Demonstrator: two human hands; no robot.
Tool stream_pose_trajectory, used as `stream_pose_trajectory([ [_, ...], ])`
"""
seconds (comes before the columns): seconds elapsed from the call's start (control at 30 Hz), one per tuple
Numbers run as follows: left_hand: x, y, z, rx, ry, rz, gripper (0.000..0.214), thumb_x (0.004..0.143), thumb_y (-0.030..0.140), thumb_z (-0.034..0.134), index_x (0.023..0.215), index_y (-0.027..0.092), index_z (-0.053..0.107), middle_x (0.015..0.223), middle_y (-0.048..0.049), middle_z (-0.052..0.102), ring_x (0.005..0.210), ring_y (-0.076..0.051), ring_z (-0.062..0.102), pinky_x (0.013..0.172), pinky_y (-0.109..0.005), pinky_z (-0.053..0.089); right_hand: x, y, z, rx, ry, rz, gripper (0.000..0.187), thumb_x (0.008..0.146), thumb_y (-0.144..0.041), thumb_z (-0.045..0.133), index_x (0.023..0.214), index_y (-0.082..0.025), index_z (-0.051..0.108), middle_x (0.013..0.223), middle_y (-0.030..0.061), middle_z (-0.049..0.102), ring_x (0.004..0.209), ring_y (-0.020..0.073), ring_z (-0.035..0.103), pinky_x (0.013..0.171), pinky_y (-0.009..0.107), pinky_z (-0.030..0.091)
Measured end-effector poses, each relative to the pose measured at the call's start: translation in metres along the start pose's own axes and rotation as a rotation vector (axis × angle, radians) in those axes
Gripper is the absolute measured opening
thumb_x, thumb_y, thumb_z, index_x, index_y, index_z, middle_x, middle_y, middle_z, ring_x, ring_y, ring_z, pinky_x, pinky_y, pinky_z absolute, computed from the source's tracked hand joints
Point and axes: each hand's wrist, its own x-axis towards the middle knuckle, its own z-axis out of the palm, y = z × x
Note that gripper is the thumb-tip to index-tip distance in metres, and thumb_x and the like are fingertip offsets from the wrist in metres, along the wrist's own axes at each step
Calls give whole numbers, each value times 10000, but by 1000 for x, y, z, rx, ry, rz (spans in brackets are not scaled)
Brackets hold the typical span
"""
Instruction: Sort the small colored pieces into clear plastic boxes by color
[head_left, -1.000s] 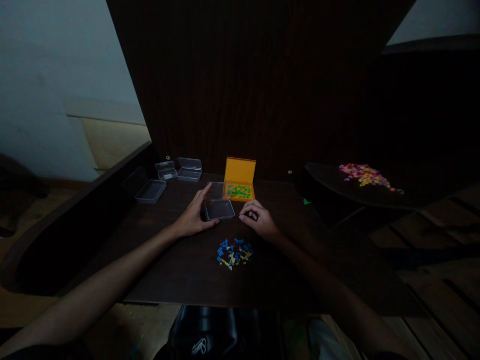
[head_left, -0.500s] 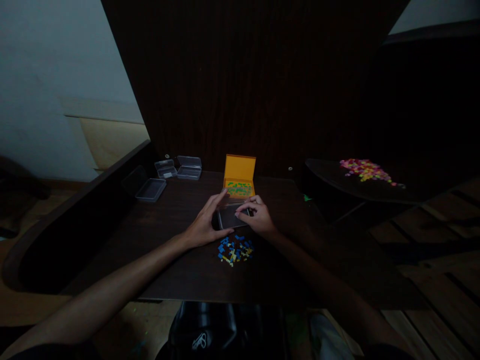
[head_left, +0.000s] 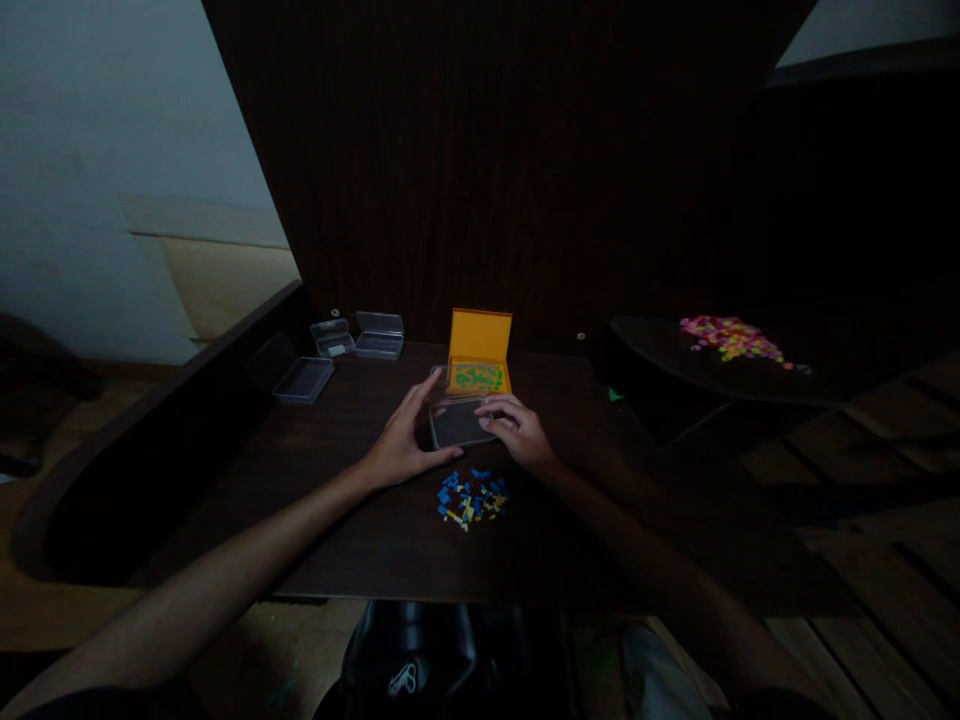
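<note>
A small clear plastic box (head_left: pixel 457 424) lies on the dark table (head_left: pixel 360 530) between my two hands. My left hand (head_left: pixel 401 445) grips its left side, thumb at the near edge and fingers reaching along the far edge. My right hand (head_left: pixel 519 432) holds its right end with curled fingers. Just nearer to me lies a heap of small blue and yellow pieces (head_left: pixel 471 498). Behind the clear box stands an open orange box (head_left: pixel 480 365) with green pieces inside.
Three more clear boxes sit at the table's far left: one open (head_left: pixel 301 379) and two by the back panel (head_left: pixel 334 338) (head_left: pixel 379 336). A pile of pink and yellow pieces (head_left: pixel 731 340) lies on a side surface to the right. A dark wooden panel rises behind the table.
My right hand has moved left from the table onto the clear box. Both hands now hold the box, which has shifted slightly right and toward the orange box.
</note>
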Motion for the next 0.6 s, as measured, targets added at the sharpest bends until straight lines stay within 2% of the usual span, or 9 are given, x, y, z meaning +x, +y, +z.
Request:
stream_pose_trajectory([
  [0.1,0,-2,0,-57,0,-49,1037,654,323,798,1481,278,173,1530,-157,243,1280,-332,461,1015,-511,467,0,0,0,117,0,35,183,717,-342,705,839,-205,700,1041,63,620,1016,214,590,869,348,503],
  [0.27,2,-4,-3,-185,-26,-159,1024,669,295,784,1481,273,161,1481,-159,342,1320,-334,418,1049,-537,411,-2,-5,-3,184,-57,72,278,733,-380,710,942,-199,680,1083,70,654,981,214,643,934,378,486],
  [0.4,3,-4,-8,-246,-37,-230,1072,632,263,810,1480,264,154,1358,-169,473,1266,-324,479,1035,-547,415,-5,-7,-5,211,-126,76,350,721,-377,730,1015,-203,657,1143,84,635,1066,230,613,950,384,483],
  [0.6,6,-2,-12,-294,-53,-268,1098,602,234,831,1475,260,166,1274,-147,540,1211,-308,530,1046,-558,394,-8,-6,-4,221,-192,69,430,727,-339,722,1119,-217,595,1188,94,611,1125,238,574,934,385,488],
])
